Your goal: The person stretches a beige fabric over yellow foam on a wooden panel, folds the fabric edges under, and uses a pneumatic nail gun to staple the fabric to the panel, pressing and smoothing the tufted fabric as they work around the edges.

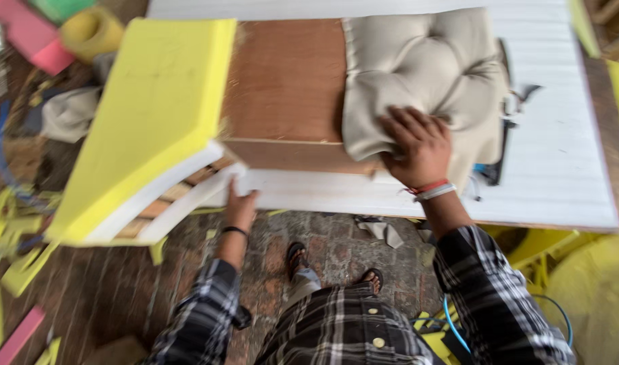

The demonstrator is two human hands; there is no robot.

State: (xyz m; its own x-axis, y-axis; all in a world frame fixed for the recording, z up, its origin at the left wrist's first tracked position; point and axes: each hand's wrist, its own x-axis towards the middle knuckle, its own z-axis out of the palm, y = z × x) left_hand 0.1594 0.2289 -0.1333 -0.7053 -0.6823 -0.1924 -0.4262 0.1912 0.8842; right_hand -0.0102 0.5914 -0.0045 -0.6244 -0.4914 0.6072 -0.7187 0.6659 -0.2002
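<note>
The cushion (424,67) under the right hand (417,145) is matt beige cloth, soft and tufted, while the panel (286,81) beneath it is reddish-brown plywood with a dull, grainy face. The slab (154,115) by the left hand (240,206) is spongy yellow foam, matt, over white-painted wooden slats (181,192); the floor (323,240) is rough brick.

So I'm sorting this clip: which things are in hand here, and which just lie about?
In hand:
- tufted beige cushion, under the right hand
- yellow foam slab on a white frame, left hand at its edge
- wooden board

Lying about:
- pink foam
- yellow foam roll
- foam scraps on the floor
</note>
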